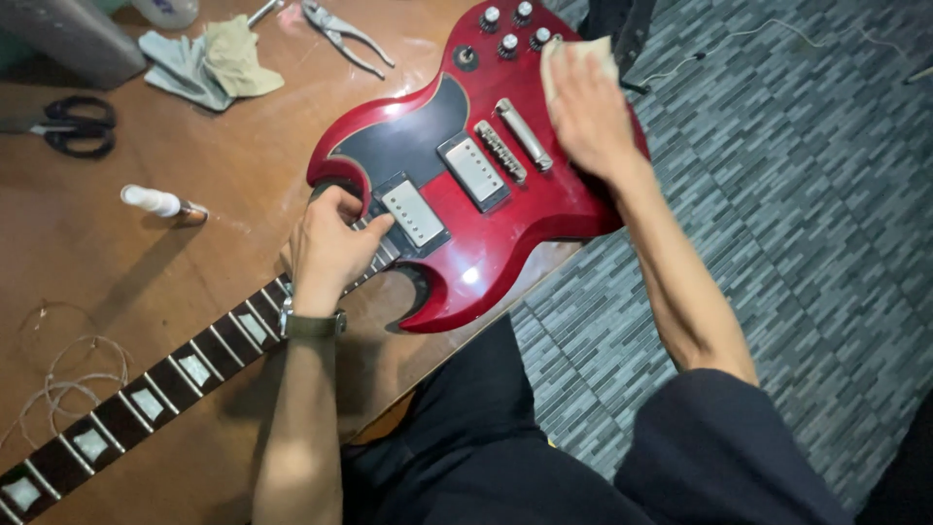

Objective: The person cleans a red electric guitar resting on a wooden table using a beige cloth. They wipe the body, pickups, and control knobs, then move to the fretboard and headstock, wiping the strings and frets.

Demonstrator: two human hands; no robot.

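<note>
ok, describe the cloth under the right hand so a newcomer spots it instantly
Start at the red guitar body lying on the brown table. At its far end, beside the four control knobs, the right hand presses a small pale cloth flat on the finish. Unlike the crumpled rags near the pliers, it lies on the guitar.

One red electric guitar [505,209] lies on the desk [117,262]. On its body sit two chrome pickups [473,167], one bridge [500,151] and one tailpiece bar [523,133]. At the body's far end are four silver-topped knobs [508,44] and one small black switch [466,56]. Beyond the guitar's upper horn lie one pair of pliers [345,34] and two crumpled cloths [209,60]; a third cloth [573,58] rests on the guitar body. Left of the guitar are one pair of black scissors [70,124], one small white bottle [155,202] and one coil of loose strings [68,384].
</note>
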